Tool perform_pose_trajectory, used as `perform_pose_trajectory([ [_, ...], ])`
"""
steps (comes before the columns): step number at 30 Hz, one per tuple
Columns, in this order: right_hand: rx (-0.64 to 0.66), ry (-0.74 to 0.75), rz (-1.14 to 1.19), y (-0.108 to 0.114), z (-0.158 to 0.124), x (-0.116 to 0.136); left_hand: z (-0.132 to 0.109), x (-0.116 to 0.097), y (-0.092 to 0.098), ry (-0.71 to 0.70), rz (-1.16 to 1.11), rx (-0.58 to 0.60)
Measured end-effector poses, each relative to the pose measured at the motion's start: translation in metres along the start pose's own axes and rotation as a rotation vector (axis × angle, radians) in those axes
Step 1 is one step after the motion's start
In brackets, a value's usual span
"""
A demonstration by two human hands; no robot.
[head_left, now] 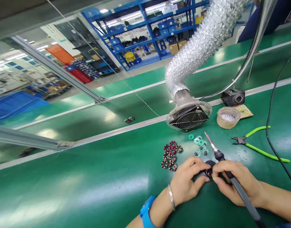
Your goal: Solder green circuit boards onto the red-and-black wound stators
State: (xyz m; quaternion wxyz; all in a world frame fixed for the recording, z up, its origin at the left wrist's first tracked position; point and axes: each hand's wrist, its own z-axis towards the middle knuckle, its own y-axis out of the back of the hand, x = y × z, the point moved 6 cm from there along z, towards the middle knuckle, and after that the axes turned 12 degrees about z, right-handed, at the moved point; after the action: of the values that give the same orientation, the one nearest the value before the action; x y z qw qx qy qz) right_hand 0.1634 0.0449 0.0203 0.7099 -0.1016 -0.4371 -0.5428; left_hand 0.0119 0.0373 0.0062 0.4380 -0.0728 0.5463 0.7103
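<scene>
At the near part of the green bench [112, 190], find the black round part [209, 170], pinched at its left by the left hand [186, 181] and touched at its right by the right hand [247, 180]; note also the soldering iron [242, 192], gripped in the right hand, tip pointing away; avoid turning that wrist and so swinging a possibly hot tip onto the green boards [203, 143] nearby; expect slips from such double duty; avoid tugging the black cable [268, 115] against the cutters [241, 140].
</scene>
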Motion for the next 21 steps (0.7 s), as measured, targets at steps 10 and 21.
perform_pose_trajectory([
  [10, -0.208, -0.006, -0.085, 0.020, 0.006, -0.012, 0.009, 0.008, 0.011, 0.119, 0.147, -0.191],
  [21, -0.188, 0.015, -0.134, 0.020, 0.006, -0.016, 0.011, 0.030, -0.003, 0.426, 0.251, 0.014],
])
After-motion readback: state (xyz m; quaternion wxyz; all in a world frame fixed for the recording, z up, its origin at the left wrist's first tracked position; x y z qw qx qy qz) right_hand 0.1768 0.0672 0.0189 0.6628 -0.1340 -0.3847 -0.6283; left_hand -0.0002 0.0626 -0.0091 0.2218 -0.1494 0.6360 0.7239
